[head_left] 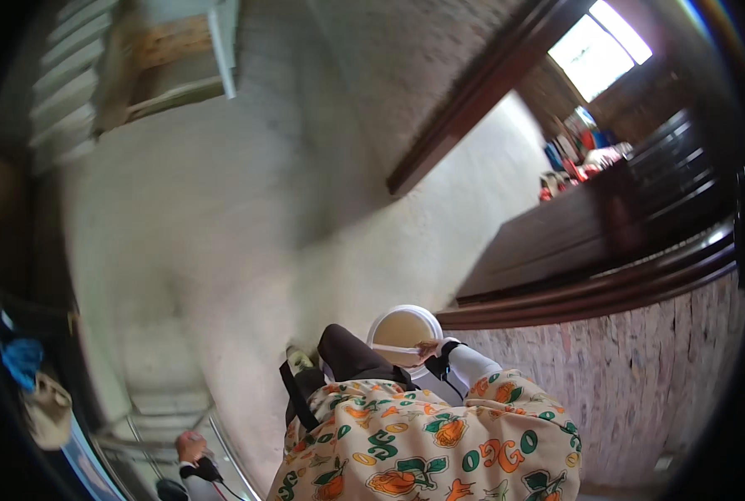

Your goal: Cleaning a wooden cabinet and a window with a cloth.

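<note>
A round white bucket [379, 322] hangs at my right side, beside my dark-trousered leg. My right hand [427, 351] is closed around its white handle [396, 349]. The bucket's inside looks beige; I cannot make out what, if anything, is in it. At the lower left, my left hand [191, 446] is out to the side, near a metal-framed piece [222, 442] with thin bars. Its fingers are too small and blurred to read, and I cannot tell whether it touches the frame. A cream apron [431, 434] with an orange-and-green print covers my front.
A dark wooden door frame [464, 104] and an open brown door [590, 225] stand at the right. Beyond them lie colourful items [577, 159] below a window. Pale floor [214, 217] stretches ahead. A blue cloth [22, 361] and a beige bag [48, 409] are at the far left.
</note>
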A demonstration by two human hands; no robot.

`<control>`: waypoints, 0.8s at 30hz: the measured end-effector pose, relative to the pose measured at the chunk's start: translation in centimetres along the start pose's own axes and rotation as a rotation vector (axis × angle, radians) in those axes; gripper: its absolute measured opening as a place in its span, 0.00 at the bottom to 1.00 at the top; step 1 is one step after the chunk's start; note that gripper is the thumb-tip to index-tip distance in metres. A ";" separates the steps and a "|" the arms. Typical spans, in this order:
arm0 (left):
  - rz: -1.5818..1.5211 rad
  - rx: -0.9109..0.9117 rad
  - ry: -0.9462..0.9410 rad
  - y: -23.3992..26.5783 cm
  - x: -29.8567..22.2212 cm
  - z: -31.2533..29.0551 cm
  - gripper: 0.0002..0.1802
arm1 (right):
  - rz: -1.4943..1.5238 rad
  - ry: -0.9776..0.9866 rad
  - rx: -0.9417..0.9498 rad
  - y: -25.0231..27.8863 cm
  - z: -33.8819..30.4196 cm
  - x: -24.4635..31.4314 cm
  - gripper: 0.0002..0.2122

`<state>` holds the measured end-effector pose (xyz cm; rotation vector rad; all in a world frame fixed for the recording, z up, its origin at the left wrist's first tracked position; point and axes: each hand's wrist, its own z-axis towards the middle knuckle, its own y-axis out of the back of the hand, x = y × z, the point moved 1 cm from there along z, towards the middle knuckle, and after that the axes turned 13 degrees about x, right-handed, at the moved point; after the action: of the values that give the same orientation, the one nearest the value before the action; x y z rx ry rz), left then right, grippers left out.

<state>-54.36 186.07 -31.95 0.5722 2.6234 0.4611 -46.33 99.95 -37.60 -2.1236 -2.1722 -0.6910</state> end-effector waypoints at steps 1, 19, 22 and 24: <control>0.127 -0.002 -0.086 3.1 -5.5 2.2 0.15 | 0.182 -0.068 -0.005 0.1 -0.8 0.7 0.06; 1.038 -0.186 -0.317 9.9 -49.9 4.7 0.17 | 0.853 -0.182 -0.174 1.1 3.2 0.2 0.13; 1.135 -0.225 -0.167 9.8 -51.0 4.8 0.18 | 0.957 -0.150 -0.244 3.3 4.8 -1.3 0.11; 1.143 -0.238 -0.131 8.6 -52.5 4.3 0.18 | 0.908 -0.166 -0.306 4.9 6.9 -2.6 0.10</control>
<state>-6.08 170.52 -15.36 1.8987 1.8296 0.9765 -39.48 99.62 -43.19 -3.0022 -0.9307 -0.7732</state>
